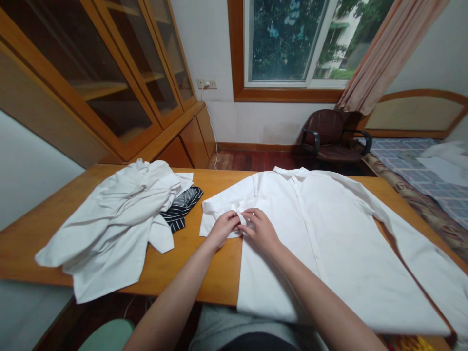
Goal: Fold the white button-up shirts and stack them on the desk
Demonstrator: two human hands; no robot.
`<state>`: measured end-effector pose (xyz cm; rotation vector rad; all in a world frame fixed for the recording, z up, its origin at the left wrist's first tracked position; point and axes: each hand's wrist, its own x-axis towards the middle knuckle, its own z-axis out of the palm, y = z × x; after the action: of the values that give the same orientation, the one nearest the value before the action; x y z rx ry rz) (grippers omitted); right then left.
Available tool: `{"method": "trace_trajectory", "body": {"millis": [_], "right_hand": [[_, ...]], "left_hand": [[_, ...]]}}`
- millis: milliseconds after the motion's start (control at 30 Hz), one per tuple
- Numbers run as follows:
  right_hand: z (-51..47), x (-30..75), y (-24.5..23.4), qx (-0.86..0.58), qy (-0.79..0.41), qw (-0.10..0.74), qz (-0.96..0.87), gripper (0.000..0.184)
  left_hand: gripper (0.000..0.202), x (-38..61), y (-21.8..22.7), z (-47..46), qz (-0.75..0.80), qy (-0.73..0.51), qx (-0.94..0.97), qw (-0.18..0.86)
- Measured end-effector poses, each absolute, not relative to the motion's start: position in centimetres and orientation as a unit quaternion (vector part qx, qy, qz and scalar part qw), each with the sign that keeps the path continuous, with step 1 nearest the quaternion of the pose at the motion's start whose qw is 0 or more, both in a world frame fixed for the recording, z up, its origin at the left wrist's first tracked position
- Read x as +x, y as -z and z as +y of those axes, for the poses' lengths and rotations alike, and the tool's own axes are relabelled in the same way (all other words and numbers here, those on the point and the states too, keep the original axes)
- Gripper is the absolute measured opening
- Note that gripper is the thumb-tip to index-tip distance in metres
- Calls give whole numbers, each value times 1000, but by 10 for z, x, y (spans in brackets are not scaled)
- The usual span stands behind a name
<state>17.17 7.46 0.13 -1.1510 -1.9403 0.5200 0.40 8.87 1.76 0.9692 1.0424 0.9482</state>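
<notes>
A white long-sleeved shirt (pixel 278 258) lies spread flat on the wooden table, its collar toward the far edge and its button strip running down the middle. The sleeve on the left is folded back, with its end close to the body of the shirt. My left hand (pixel 224 228) pinches the fabric of that sleeve end, thumb and fingers pressed together. Right beside it, my right hand (pixel 260 228) grips the same bit of cloth between thumb and fingers. The other sleeve (pixel 413 243) stretches out along the right side.
A heap of white clothing (pixel 120 219) lies on the table (pixel 204 280) at the left, over a black-and-white striped garment (pixel 181 207). Part of the heap hangs past the near edge. A green stool (pixel 107 336) stands below. Beyond are a brown chair (pixel 329 134) and a bed (pixel 431 170).
</notes>
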Motion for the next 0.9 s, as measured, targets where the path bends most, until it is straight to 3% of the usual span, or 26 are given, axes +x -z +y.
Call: {"method": "trace_trajectory", "body": {"millis": [300, 533, 767, 900], "right_hand": [[67, 167, 1, -483, -114, 394, -774, 29], [64, 178, 1, -481, -44, 285, -828, 30], [63, 183, -6, -462, -29, 229, -856, 28], [67, 185, -5, -459, -50, 238, -855, 29]], "left_hand": [[32, 5, -16, 90, 483, -433, 374, 664], [31, 3, -17, 97, 498, -519, 395, 571], [32, 4, -21, 101, 502, -513, 433, 545], [27, 9, -25, 97, 511, -484, 496, 509]]}}
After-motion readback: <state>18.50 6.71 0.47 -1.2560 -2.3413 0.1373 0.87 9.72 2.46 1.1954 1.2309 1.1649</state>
